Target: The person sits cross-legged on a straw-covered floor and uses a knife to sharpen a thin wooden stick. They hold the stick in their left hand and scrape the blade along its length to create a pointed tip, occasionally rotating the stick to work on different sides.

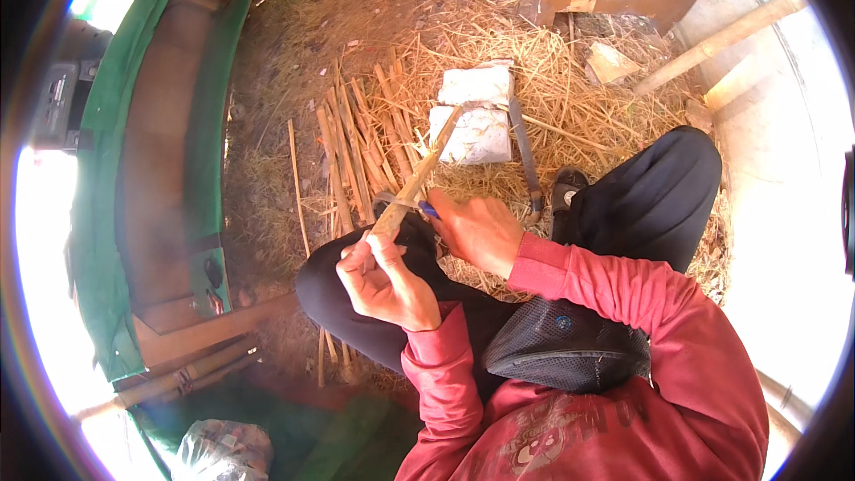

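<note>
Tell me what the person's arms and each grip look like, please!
Both arms wear long red sleeves: the left sleeve and the right sleeve. They end in snug red cuffs at the wrists. I see no cables or markings on them. The left grip and right grip are bare hands, with no gloves.

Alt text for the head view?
A person in a red top holds a wooden strip in the left grip and a blue-handled knife across it in the right grip. More strips, a long dark blade and two pale blocks are beyond on straw-strewn ground.
</note>
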`<action>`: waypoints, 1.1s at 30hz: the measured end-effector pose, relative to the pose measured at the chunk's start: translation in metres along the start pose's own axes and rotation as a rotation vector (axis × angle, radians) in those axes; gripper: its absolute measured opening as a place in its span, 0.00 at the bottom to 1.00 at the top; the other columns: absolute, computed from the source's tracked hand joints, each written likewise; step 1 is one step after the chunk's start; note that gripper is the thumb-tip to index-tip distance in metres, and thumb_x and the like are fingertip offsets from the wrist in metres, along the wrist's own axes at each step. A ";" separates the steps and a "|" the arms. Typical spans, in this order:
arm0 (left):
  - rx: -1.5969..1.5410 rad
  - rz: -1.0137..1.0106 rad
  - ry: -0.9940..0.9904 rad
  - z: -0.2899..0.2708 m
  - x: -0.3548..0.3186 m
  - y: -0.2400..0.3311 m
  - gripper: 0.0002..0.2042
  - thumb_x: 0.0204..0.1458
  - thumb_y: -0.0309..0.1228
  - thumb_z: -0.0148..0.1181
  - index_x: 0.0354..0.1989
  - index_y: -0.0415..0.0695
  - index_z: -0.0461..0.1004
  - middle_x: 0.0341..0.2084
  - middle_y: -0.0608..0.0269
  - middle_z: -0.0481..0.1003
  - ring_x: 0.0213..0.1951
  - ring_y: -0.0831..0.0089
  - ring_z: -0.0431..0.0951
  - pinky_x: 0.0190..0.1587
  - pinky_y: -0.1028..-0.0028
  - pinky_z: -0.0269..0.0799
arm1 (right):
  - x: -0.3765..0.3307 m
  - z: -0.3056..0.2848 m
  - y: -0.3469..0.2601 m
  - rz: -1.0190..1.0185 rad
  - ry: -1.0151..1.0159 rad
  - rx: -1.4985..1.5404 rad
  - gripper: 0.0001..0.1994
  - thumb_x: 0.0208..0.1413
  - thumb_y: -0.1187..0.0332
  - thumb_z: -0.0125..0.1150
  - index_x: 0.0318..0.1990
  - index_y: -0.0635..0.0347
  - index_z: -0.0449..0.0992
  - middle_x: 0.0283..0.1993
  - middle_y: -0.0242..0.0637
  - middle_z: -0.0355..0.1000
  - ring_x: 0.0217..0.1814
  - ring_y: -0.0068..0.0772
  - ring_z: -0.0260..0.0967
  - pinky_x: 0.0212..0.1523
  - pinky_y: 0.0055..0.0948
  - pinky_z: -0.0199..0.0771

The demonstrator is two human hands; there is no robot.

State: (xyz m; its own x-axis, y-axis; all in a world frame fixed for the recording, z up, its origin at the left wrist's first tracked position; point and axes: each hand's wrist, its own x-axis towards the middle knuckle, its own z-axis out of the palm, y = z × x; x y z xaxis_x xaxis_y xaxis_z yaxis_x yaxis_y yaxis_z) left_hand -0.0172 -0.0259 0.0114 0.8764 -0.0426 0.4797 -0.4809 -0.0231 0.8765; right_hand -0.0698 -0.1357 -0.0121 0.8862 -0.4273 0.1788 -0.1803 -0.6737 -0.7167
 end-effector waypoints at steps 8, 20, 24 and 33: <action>-0.011 -0.033 0.029 0.000 0.002 -0.002 0.07 0.63 0.28 0.60 0.40 0.37 0.70 0.35 0.54 0.77 0.36 0.69 0.82 0.30 0.79 0.74 | -0.003 0.004 -0.007 0.096 -0.084 -0.039 0.13 0.59 0.68 0.57 0.49 0.59 0.67 0.19 0.52 0.72 0.23 0.59 0.75 0.23 0.54 0.74; -0.008 -0.055 0.052 0.005 0.005 0.000 0.08 0.63 0.29 0.60 0.40 0.36 0.71 0.38 0.54 0.76 0.37 0.69 0.82 0.31 0.80 0.74 | 0.015 0.012 0.005 0.080 -0.051 0.032 0.12 0.60 0.67 0.60 0.47 0.61 0.68 0.19 0.55 0.71 0.23 0.61 0.74 0.23 0.54 0.71; 0.043 0.075 0.004 -0.005 0.003 -0.008 0.08 0.63 0.29 0.60 0.40 0.36 0.71 0.37 0.52 0.77 0.36 0.68 0.82 0.30 0.79 0.75 | 0.006 -0.014 -0.026 -0.100 -0.052 0.069 0.11 0.62 0.67 0.58 0.47 0.61 0.68 0.19 0.54 0.72 0.22 0.62 0.73 0.22 0.54 0.72; -0.054 -0.026 -0.016 0.000 0.003 -0.010 0.05 0.62 0.24 0.60 0.40 0.36 0.71 0.38 0.57 0.74 0.37 0.70 0.82 0.33 0.79 0.73 | 0.008 -0.018 -0.001 -0.034 -0.124 0.022 0.11 0.61 0.70 0.57 0.48 0.64 0.68 0.17 0.55 0.71 0.23 0.61 0.74 0.23 0.54 0.71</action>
State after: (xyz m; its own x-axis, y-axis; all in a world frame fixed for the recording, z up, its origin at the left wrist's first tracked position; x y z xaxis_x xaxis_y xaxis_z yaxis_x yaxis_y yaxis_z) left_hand -0.0096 -0.0255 0.0041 0.8878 -0.0591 0.4564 -0.4554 0.0293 0.8898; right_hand -0.0698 -0.1492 0.0025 0.9380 -0.3256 0.1190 -0.1411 -0.6722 -0.7268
